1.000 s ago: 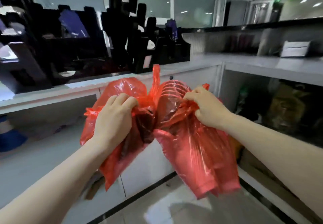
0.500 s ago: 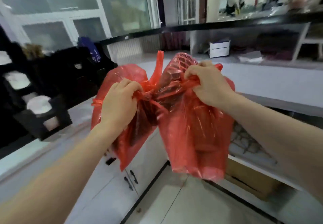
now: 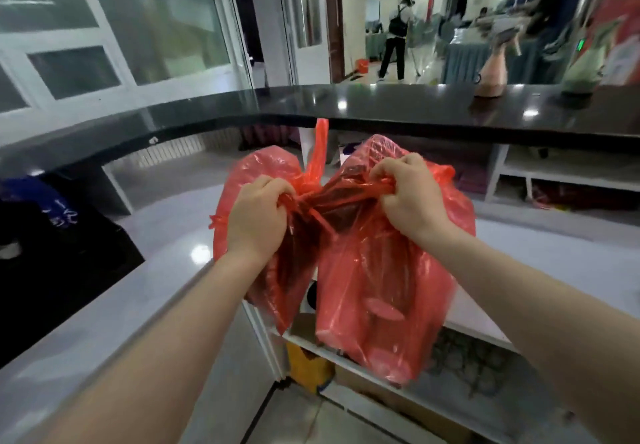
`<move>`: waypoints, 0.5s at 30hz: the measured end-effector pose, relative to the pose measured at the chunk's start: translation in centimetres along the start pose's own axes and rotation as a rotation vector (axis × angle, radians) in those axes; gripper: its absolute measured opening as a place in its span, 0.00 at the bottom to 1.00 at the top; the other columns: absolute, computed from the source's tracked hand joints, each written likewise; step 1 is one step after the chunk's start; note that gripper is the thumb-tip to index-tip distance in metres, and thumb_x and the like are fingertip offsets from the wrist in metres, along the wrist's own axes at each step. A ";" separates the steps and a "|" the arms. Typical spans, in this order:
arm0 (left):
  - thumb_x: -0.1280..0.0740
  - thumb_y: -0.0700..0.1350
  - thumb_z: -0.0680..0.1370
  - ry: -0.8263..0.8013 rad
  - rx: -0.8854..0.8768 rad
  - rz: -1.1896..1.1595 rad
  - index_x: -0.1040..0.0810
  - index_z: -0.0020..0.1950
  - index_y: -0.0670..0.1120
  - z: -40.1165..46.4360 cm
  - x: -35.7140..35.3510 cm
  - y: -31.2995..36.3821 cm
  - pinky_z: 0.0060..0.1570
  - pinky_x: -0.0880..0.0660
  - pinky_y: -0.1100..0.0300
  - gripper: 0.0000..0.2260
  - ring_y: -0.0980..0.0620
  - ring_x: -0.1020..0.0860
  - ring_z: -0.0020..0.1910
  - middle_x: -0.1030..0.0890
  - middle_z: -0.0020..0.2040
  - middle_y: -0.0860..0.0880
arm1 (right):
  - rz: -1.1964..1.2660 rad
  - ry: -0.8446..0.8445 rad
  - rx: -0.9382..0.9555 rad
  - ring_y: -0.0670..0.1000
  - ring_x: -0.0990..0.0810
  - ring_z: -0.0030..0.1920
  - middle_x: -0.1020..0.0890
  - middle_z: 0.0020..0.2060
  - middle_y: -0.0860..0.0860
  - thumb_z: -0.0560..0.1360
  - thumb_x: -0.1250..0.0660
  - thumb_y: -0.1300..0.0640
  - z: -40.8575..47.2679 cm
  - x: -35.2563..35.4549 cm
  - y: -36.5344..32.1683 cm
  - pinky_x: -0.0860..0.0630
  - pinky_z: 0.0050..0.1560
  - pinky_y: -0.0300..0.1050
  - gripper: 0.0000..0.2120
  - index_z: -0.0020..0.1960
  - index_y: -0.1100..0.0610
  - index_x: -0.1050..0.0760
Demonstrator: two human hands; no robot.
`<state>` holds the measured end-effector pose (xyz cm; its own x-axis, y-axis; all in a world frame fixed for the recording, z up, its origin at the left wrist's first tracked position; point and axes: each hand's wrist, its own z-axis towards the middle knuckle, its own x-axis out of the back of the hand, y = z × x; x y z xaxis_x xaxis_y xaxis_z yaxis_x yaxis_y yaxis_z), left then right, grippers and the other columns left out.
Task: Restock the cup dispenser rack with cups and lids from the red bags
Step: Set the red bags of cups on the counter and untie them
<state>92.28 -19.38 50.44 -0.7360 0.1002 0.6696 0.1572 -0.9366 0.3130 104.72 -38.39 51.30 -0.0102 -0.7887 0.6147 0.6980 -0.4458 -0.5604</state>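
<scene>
Both hands up in front of the chest w/ two red plastic bags held in mid-air, over the gap between the grey work surface [image 3: 149,291] and the shelving under the black counter [image 3: 415,107]. Left hand [image 3: 254,216] has fingers curled tight round the bunched neck of the left red bag [image 3: 242,177]; right hand [image 3: 410,197] likewise clenched on the twisted top of the right red bag [image 3: 388,298]. The two necks look knotted or tangled together between the fists, one loose handle strip sticking straight up. Right bag is fuller & hangs lower; ribbed outline near its top suggests stacked cups or lids, but contents can't be told for sure. Step in hand, as I read it: pulling the bags apart / undoing the tie, i.e. very early, nothing unpacked yet. Dispenser rack not clearly in view. Next needs the knot loosened w/o ripping the thin film, then a bag set down on the grey surface so one hand is free.
</scene>
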 end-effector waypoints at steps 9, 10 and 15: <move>0.36 0.32 0.70 -0.095 0.063 -0.134 0.20 0.45 0.48 6.9 -9.0 -9.7 0.47 0.33 0.56 0.12 0.44 0.25 0.48 0.24 0.43 0.52 | -0.231 0.014 -0.266 0.54 0.24 0.45 0.26 0.41 0.48 0.69 0.29 0.50 7.3 -7.8 4.6 0.29 0.50 0.50 0.04 0.41 0.48 0.23; 0.35 0.32 0.71 -0.119 0.051 -0.137 0.19 0.45 0.48 8.3 -9.8 -10.5 0.47 0.34 0.56 0.12 0.44 0.25 0.48 0.23 0.44 0.51 | -0.300 0.011 -0.298 0.55 0.23 0.45 0.24 0.41 0.48 0.69 0.30 0.49 8.1 -8.4 5.2 0.31 0.52 0.52 0.05 0.40 0.49 0.23; 0.36 0.33 0.72 -0.201 -0.008 -0.139 0.20 0.48 0.47 14.7 -14.3 -12.7 0.49 0.34 0.55 0.11 0.43 0.27 0.50 0.21 0.48 0.47 | -0.450 0.095 -0.417 0.54 0.23 0.42 0.22 0.37 0.48 0.69 0.33 0.46 11.8 -10.0 8.2 0.42 0.49 0.53 0.10 0.34 0.51 0.25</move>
<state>110.53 -3.96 46.80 -0.6046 0.2925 0.7409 0.0573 -0.9117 0.4068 119.00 -29.16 47.15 -0.3159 -0.5104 0.7998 0.2720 -0.8563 -0.4390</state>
